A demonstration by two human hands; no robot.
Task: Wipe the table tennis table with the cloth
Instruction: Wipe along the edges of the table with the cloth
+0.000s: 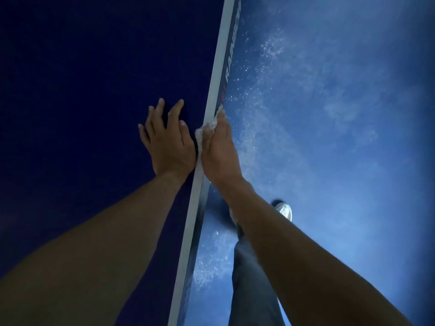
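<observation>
- You have a single view, worn on your head: wide-angle, facing forward and steeply down
- It looks from above one edge of the surface [82, 67], whose dark top fills the left half
- The white edge line [213, 90] runs from bottom centre up to the top
- Right of that edge you see down to the floor [329, 114], your leg [251, 278] and shoe [283, 210]
- Your forearms enter from the bottom corners; the left hand [168, 143] and the right hand [220, 151], gripping the cloth [207, 127], sit close at mid-frame

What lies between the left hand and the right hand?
In the head view, the table's white edge line and the white cloth, which the right hand grips.
</observation>
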